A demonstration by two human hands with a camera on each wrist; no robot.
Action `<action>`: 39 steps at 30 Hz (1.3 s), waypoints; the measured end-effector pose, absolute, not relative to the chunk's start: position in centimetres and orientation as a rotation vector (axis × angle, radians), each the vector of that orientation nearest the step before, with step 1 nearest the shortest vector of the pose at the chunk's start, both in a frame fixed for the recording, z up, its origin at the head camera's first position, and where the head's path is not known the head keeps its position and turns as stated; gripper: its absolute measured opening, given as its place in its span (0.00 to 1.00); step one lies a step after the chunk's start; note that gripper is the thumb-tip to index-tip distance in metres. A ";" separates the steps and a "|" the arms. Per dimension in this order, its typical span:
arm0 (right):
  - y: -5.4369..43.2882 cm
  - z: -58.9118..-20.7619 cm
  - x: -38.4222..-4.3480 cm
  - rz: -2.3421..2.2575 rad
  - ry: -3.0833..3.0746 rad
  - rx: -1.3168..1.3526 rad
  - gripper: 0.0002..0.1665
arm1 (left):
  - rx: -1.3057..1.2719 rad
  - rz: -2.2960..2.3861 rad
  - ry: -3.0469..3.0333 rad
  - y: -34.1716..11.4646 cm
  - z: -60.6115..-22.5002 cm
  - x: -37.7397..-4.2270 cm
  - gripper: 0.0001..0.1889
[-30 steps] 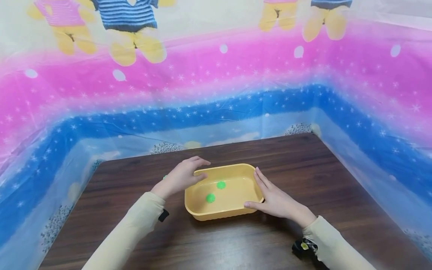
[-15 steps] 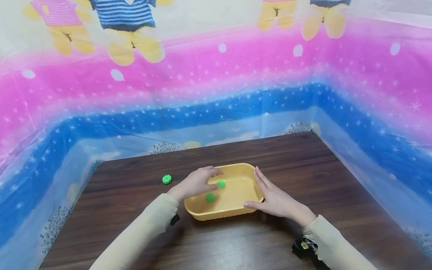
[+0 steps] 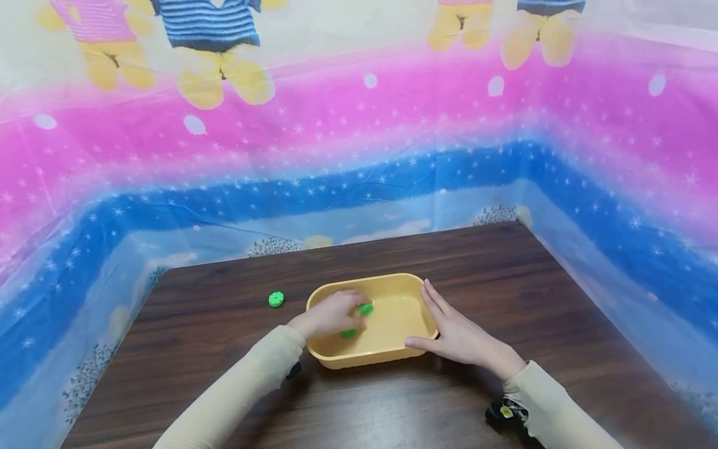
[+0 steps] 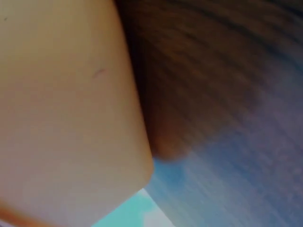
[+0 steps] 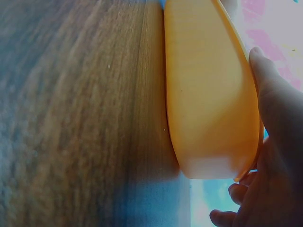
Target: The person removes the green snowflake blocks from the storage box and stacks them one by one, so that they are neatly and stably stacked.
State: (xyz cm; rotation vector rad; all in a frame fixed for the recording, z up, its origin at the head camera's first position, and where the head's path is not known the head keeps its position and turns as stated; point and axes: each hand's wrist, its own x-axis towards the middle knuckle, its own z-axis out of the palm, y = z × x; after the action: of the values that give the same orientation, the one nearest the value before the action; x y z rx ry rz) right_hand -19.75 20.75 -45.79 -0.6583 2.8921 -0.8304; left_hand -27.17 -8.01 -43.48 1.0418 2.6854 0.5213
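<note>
A yellow rectangular tray [image 3: 392, 318] stands on the dark wooden table. My left hand [image 3: 331, 312] reaches over its left end, with the fingers down inside. Close to those fingers lie two small green pieces, the far piece [image 3: 366, 309] and the near piece [image 3: 349, 333], both partly covered. Blur hides whether the fingertips touch either one. At the tray's right end, my right hand [image 3: 460, 330] rests with straight fingers along the side and the thumb over the front rim. In the right wrist view, the right hand [image 5: 281, 137] lies against the tray's edge [image 5: 213, 94].
A round green flower-shaped piece [image 3: 276, 299] lies on the table [image 3: 213, 349], left of the tray. A patterned pink and blue cloth [image 3: 348, 143] hangs around the table's back and sides. The left wrist view shows mainly the tray's outer wall [image 4: 71, 109].
My left hand has moved right and down into the tray, uncovering the flower-shaped piece on the table. The right hand stays in place at the tray's end.
</note>
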 end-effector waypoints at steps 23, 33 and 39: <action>20.8 -45.7 -19.5 -0.850 2.873 -0.653 0.65 | 1.033 0.567 2.648 -7.8 -44.0 -27.3 0.16; 20.8 -45.5 -19.6 -0.861 2.876 -0.644 0.65 | 0.973 0.622 2.608 -7.8 -44.1 -27.5 0.16; 20.7 -45.5 -19.6 -0.862 2.878 -0.649 0.65 | 0.943 0.620 2.612 -7.9 -44.3 -27.5 0.15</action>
State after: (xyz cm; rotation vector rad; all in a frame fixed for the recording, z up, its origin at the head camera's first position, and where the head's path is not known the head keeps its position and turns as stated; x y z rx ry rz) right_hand -19.60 20.68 -45.54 -0.6487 2.8782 -0.8620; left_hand -27.49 -7.87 -44.26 0.9434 2.6125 0.6204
